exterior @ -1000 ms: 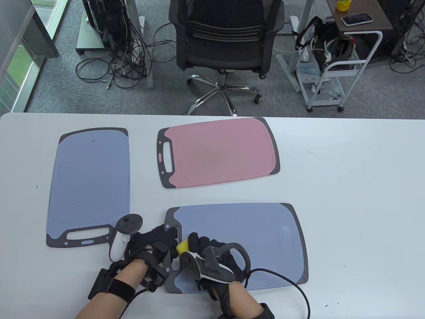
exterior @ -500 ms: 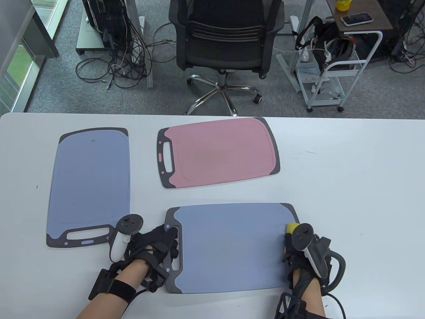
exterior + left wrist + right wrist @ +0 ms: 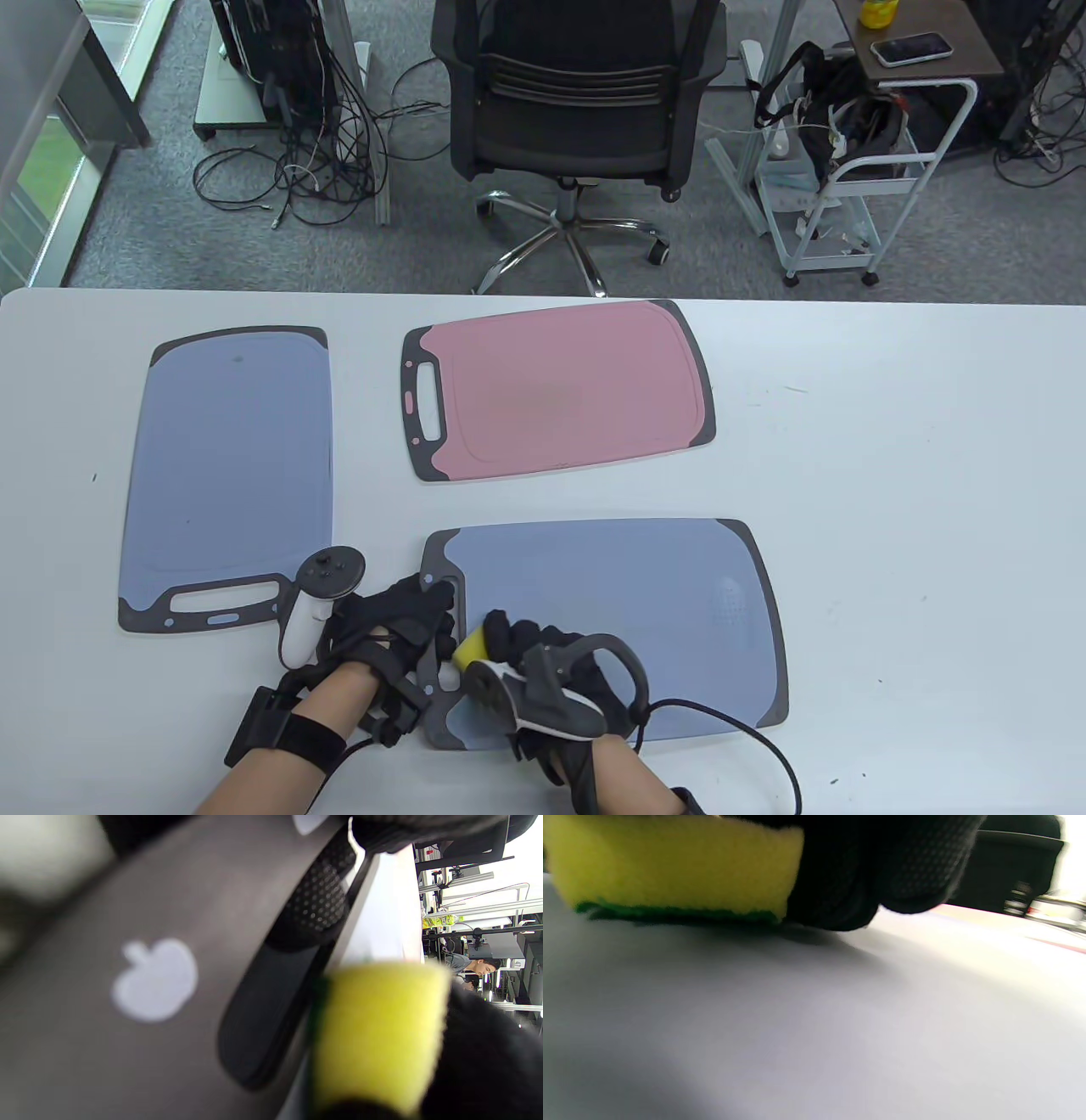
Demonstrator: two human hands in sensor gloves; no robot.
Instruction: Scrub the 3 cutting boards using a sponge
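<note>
Right hand: your right hand [image 3: 543, 658] grips the sponge [image 3: 468, 647], fingers curled over its top, at the near board's left end.
Sponge: yellow side up, green scrub face down on the board in the right wrist view; most of it is hidden under your glove.
Left hand: your left hand [image 3: 399, 624] rests on the near board's dark handle end, apparently pressing it flat; I cannot tell whether the fingers curl into the slot.
Near blue board [image 3: 628, 611]: long axis left to right, handle pointing left.
Left blue board [image 3: 229, 458]: long axis near to far, handle toward you.
Pink board [image 3: 568, 386]: farthest, lying crosswise, handle left.
</note>
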